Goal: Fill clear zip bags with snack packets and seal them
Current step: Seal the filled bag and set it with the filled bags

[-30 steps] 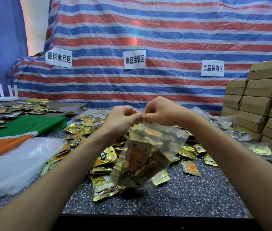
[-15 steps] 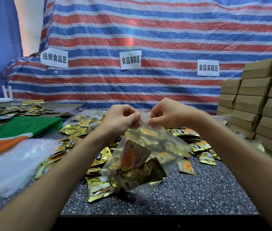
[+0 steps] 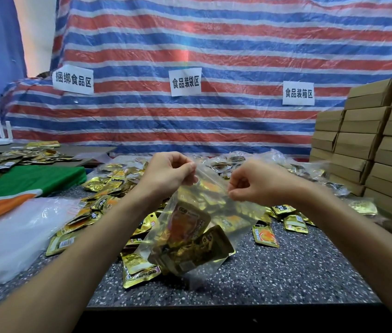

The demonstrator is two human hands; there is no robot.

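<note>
Hands drew apart: left hand point(image 3: 168, 174) and right hand point(image 3: 255, 186) each pinched the top strip of the clear, crinkled plastic zip bag point(image 3: 197, 277), held above the speckled dark bench point(image 3: 286, 272). Glossy gold foil snack packets point(image 3: 185, 227) lay inside, print blurred. Flat brown cardboard boxes point(image 3: 370, 152) were cut off at the right.

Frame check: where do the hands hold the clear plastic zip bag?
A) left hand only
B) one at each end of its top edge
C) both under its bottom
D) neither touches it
B: the left hand and right hand each pinch one end of the top edge of the clear plastic zip bag.
</note>
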